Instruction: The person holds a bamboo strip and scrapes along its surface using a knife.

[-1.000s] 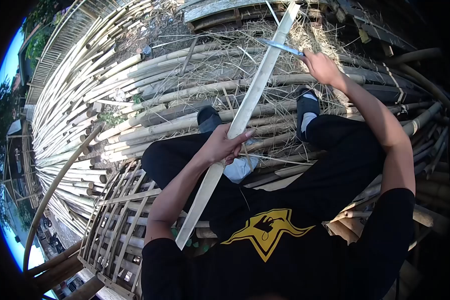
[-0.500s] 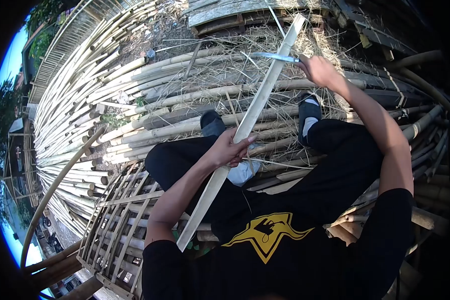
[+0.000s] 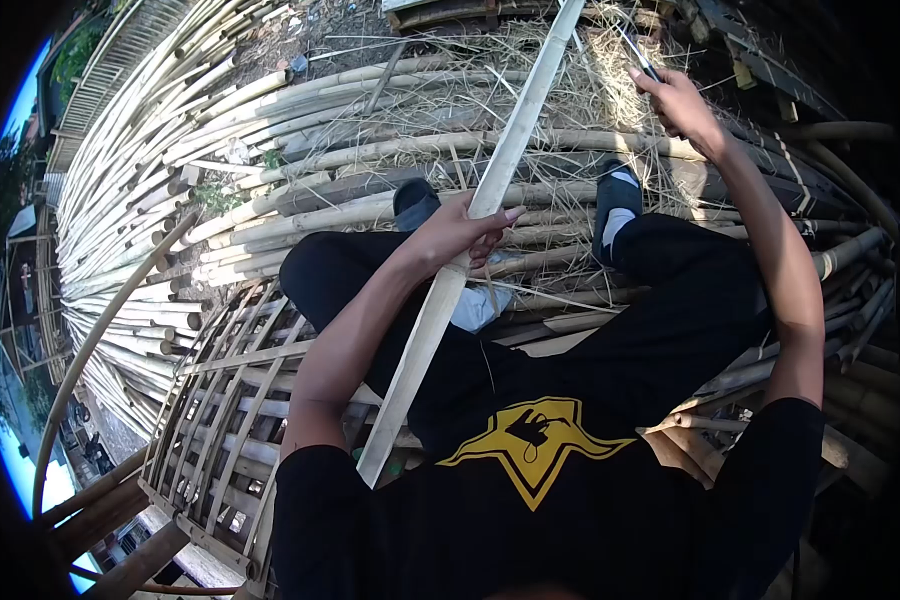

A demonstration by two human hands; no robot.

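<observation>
A long split bamboo strip [image 3: 518,128] slants from beside my left arm up past the top edge of the view. My left hand [image 3: 467,232] is wrapped round its middle, thumb across the front. Up at the right, my right hand [image 3: 676,104] is closed round the dark handle of a knife [image 3: 642,58]. The blade points up and to the left, apart from the strip, and looks thin from this angle. A white cloth or bag [image 3: 478,308] lies below my left hand, between my legs.
Bamboo poles [image 3: 370,150] lie under and around my feet, with a large stack [image 3: 120,230] at the left. Straw-like shavings [image 3: 610,105] cover the poles ahead. A woven bamboo lattice [image 3: 230,420] stands by my left elbow. Dark wooden beams [image 3: 760,65] are at the upper right.
The knife has come off the bamboo strip, moving right and up, and its blade has turned from sideways to pointing upward. My left hand and the strip have shifted slightly upward in view.
</observation>
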